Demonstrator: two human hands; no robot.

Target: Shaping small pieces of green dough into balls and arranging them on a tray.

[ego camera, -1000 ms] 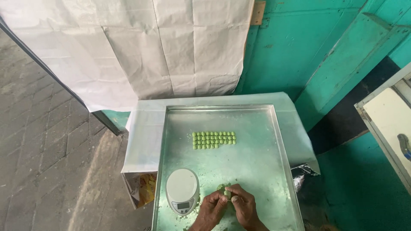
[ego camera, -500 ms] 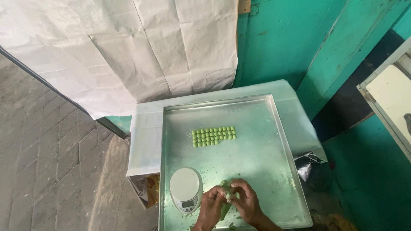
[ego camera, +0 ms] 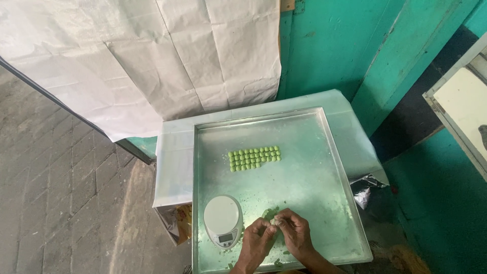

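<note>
both hands pinching a small dough bit over the tray
l hand (ego camera: 258, 237) & r hand (ego camera: 295, 233) still pressing fingertips on pale dough bit (ego camera: 274, 221), same spot beside scale (ego camera: 223, 220); view shifting, tray (ego camera: 324, 152) sitting higher.

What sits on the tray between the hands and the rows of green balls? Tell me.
Nothing visible: bare tray with only green crumbs lies between the hands and the green balls. The scale sits off to their left.

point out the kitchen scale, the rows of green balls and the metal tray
kitchen scale (ego camera: 221, 215), head view, middle of its round white platform
green balls (ego camera: 254, 158), head view, centre of the rows
metal tray (ego camera: 314, 172), head view, bare floor
</note>
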